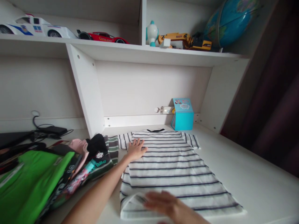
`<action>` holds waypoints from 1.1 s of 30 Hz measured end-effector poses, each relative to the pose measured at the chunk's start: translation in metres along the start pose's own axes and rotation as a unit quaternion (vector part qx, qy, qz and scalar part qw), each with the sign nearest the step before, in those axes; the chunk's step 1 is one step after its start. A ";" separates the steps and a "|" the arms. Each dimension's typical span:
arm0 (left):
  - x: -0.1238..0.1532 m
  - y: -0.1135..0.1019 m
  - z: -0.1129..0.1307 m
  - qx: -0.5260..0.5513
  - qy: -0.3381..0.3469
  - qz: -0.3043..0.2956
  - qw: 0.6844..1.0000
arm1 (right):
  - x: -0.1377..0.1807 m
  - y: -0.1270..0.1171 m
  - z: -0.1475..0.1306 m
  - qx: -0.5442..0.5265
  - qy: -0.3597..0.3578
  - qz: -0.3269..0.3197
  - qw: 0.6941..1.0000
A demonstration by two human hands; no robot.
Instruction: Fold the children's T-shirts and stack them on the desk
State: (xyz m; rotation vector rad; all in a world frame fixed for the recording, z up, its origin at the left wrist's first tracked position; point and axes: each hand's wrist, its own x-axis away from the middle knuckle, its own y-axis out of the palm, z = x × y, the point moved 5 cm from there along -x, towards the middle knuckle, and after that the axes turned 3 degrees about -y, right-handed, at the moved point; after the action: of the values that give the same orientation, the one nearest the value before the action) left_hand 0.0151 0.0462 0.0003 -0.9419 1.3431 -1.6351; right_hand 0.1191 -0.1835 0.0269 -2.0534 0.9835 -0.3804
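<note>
A white T-shirt with dark stripes [163, 169] lies spread on the white desk, its dark neckline at the far side and its hem towards me. My left hand [136, 150] rests flat on the shirt's upper left part near the sleeve, fingers spread. Over the lower left hem hovers or rests my right hand [164, 203], blurred, with its fingers stretched out to the left. Beside those fingertips the hem corner is lifted and turned back slightly. Whether the right fingers touch the cloth is hard to make out.
Left of the shirt is a heap of clothes with a green garment [35, 183] on top. A black power adapter [52, 130] with cables lies behind it. A blue desk calendar [183, 115] stands by the back wall. Toy cars, a toy excavator [184, 40] and a globe [230, 23] fill the shelf above.
</note>
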 end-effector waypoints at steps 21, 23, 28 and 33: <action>0.019 -0.004 0.022 0.022 0.005 -0.024 0.999 | 0.182 -0.115 0.149 0.233 0.516 0.302 0.767; 0.020 -0.005 0.027 0.022 0.028 -0.018 0.999 | 0.164 -0.115 0.138 0.273 0.491 0.315 0.765; 0.020 0.002 0.029 0.023 0.051 -0.025 0.998 | 0.057 -0.055 0.083 0.228 0.243 0.200 0.921; 0.017 0.003 0.026 0.030 0.034 -0.018 0.999 | 0.018 -0.009 0.057 0.210 0.224 0.079 0.948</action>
State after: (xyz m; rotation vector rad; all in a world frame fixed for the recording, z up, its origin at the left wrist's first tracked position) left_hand 0.0321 0.0207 0.0023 -0.8866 1.3220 -1.7397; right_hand 0.1677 -0.1624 -0.0029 -1.5183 1.2034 -0.9160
